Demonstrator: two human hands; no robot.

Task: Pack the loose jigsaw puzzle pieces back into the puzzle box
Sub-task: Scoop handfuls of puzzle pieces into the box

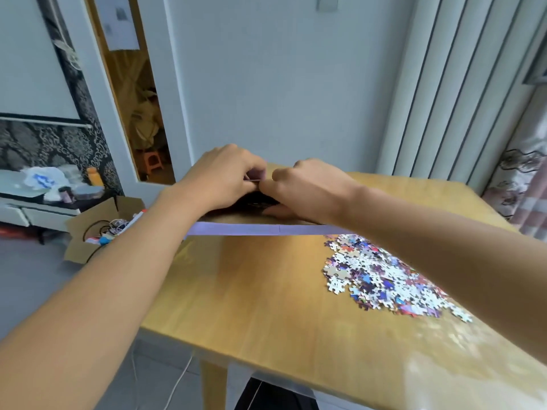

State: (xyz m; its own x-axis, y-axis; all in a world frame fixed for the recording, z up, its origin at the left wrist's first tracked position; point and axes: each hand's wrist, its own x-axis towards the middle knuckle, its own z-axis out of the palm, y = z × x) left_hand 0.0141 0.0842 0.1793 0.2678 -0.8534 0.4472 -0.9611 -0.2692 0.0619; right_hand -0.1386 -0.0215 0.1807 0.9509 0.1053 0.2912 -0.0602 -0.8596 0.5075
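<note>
A flat lilac puzzle box (266, 229) lies at the far side of the wooden table, its near side wall facing me. Both hands are over its far part. My left hand (225, 176) and my right hand (307, 187) have curled fingers that meet at a thin flap or edge of the box around its dark inside. A heap of loose jigsaw pieces (384, 276), white and purple, lies on the table to the right, partly under my right forearm.
The wooden table (266, 291) has bare surface in front of the box and to the left of the pieces. On the floor at left stands an open cardboard carton (97, 229) with cables. A wall is right behind the table; curtains hang at right.
</note>
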